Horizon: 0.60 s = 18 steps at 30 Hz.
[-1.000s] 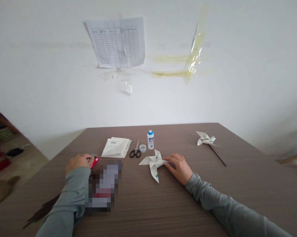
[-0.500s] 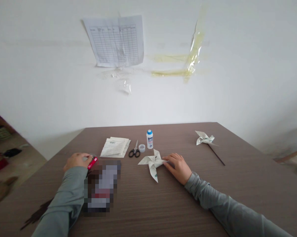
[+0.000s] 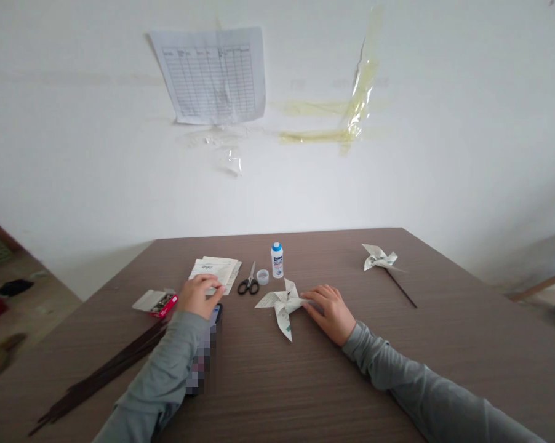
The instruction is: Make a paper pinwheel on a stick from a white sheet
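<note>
A paper pinwheel [image 3: 283, 304] made of printed sheet lies on the table in front of me. My right hand [image 3: 331, 312] pinches its right-hand blade between thumb and fingers. Over the near edge of the folded papers [image 3: 216, 269] is my left hand [image 3: 201, 295], thumb and fingertips together; anything between them is too small to make out. Left of that hand sits a small red box [image 3: 165, 306], its white flap up and small metal pieces inside. A phone [image 3: 218, 314], partly pixelated, lies partly under my left forearm.
Scissors [image 3: 248, 285], a clear cap [image 3: 262, 277] and a white bottle with blue top [image 3: 277, 261] stand behind the pinwheel. A second pinwheel on a dark stick [image 3: 379, 258] lies at the right. A bundle of dark sticks [image 3: 97, 372] lies at the left.
My left hand has left the red box and moved right, towards the pinwheel, fingertips pinched. The box now shows fully, open. My right hand stays on the pinwheel.
</note>
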{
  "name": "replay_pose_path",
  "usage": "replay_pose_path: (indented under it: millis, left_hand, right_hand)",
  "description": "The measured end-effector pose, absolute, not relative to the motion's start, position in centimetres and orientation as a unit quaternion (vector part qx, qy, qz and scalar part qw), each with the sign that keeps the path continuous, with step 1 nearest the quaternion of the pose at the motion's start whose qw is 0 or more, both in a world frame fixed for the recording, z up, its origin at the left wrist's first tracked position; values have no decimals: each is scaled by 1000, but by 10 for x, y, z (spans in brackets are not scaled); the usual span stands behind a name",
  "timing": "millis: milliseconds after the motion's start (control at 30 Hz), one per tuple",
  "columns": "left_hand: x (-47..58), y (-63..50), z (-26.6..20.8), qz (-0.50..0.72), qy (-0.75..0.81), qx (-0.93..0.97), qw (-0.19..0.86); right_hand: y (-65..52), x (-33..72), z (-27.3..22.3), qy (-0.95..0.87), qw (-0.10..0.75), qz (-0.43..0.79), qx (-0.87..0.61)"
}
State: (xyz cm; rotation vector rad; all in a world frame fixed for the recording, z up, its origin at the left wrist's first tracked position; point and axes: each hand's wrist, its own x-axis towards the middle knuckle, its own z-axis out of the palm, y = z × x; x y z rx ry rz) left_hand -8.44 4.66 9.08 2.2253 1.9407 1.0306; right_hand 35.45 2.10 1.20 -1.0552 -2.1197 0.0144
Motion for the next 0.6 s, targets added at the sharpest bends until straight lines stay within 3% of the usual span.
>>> replay_pose_path:
  millis: [333,600]
  left_hand:
    - [46,28,72,338,518,781,88]
    - [77,25,52,364,503,777,104]
  right_hand:
    - [22,351,17,-836,421,-21,-352]
    - [21,342,14,-840,438,-49,-317]
